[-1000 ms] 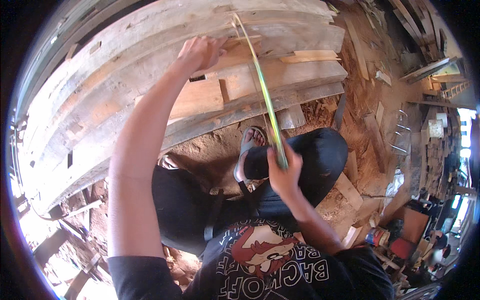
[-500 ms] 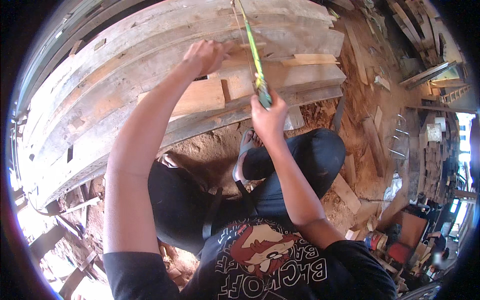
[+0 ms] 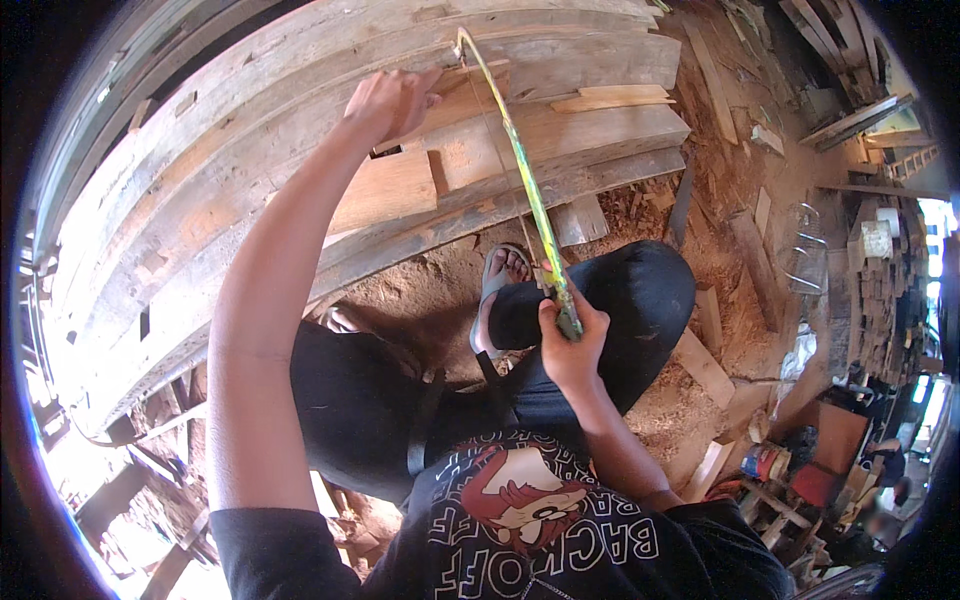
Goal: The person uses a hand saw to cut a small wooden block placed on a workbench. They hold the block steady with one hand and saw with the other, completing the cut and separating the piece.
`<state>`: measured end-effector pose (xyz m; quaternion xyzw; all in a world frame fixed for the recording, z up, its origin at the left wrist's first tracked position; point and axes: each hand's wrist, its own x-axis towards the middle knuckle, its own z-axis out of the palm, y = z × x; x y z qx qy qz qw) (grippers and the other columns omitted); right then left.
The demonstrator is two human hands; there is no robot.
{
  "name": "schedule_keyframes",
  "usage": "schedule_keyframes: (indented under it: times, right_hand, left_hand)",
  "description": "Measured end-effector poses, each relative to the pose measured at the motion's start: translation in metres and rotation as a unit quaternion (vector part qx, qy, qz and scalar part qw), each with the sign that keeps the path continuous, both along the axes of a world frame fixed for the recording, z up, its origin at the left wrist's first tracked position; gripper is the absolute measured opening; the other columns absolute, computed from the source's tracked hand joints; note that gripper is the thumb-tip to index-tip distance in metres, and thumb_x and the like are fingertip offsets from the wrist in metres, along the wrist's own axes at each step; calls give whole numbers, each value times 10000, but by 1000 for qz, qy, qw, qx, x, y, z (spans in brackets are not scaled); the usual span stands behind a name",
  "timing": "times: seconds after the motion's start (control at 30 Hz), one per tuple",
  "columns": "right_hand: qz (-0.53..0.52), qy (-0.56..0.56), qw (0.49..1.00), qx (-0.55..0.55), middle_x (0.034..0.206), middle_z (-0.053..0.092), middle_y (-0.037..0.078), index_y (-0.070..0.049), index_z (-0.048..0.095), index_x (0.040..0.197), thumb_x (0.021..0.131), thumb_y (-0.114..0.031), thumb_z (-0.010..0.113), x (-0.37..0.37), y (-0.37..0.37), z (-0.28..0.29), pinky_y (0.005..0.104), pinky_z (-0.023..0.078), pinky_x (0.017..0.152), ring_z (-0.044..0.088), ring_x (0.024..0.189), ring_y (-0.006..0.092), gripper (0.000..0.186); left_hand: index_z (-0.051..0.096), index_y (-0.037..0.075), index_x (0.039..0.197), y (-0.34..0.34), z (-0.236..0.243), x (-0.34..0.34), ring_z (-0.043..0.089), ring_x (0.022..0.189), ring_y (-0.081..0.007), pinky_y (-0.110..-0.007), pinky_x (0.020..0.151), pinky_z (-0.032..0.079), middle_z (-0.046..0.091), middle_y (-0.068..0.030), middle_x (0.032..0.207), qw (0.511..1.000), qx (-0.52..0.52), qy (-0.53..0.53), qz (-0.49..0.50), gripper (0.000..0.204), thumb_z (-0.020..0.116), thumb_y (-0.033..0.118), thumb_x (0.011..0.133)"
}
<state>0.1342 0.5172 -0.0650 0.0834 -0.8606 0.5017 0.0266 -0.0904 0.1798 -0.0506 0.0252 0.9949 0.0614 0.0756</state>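
The right hand (image 3: 577, 345) is wrapped around the near end of a bow saw (image 3: 530, 190), whose curved frame is streaked yellow and green; the fingers cover much of that end, so its grip is mostly hidden. The saw slants forward from above the bent right knee (image 3: 655, 300) to a hooked tip over the stacked timber beams (image 3: 250, 150). Its thin blade (image 3: 507, 160) shows only as a faint line left of the frame; it crosses by the right end of a narrow wooden block (image 3: 470, 92), but whether its teeth sit in the wood cannot be made out. The left hand (image 3: 390, 103) lies at the block's left part, back up, fingers partly bent; its palm side is out of sight, so whether it grips the block or only presses on it cannot be told. The left forearm covers part of a pale flat board (image 3: 390, 190) lying nearer the body, and a split wooden slat (image 3: 612, 98) rests to the right. The left foot is mostly lost in shadow, while the sandaled right foot (image 3: 495, 285) shows clearly. Half a second ago the right hand was farther forward and the saw's tip reached the upper edge; now both are drawn back, much as one second ago, while the left hand has barely shifted.
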Motion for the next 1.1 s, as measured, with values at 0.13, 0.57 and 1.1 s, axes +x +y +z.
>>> schedule_keyframes:
  times: [0.13,0.57,1.1]
  right_hand:
    - [19,-58,997,-43,704,497,-113,-63,676,1436,1006,4,645,-6,21,-1,187,371,543,451,601,-15,436]
    - [7,-132,986,-102,750,590,-76,-60,685,1413,967,17,669,-21,27,27,211,399,546,474,599,4,453]
    - [44,-17,997,-56,838,716,77,13,735,1250,935,-18,694,-44,27,45,283,496,675,623,731,73,319]
  left_hand:
    - [464,245,1566,0,-1,2,710,1143,-397,-528,962,584,750,-109,1273,1000,10,22,-2,528,558,369,1061]
    - [488,182,1529,6,14,8,712,1140,-417,-537,970,569,742,-223,1217,1000,-6,15,-6,489,496,428,1107]
    - [555,125,1327,8,19,35,730,987,-444,-563,807,582,749,-246,1066,996,-4,74,-42,371,557,394,1071]
